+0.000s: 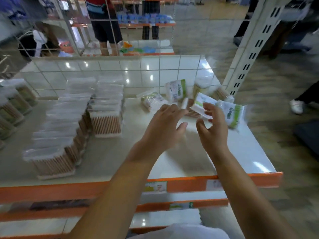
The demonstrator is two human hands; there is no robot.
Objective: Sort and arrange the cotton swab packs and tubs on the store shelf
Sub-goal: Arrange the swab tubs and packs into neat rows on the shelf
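1. Reaching over the shelf (pixel 224 157), the right hand (pixel 213 125) pinches a cotton swab pack (pixel 201 105) at its fingertips; a light hold, so it could slip.
2. The left hand (pixel 164 125) hovers beside it, fingers loose and holding nothing.
3. Loose packs (pixel 176 90) behind could topple if bumped; stacked tubs (pixel 105 107) stand well left.

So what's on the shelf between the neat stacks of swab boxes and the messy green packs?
Mostly bare cream shelf top in the head view. One small clear plastic swab pack lies near the loose green-and-white packs, right of the stacked clear boxes.
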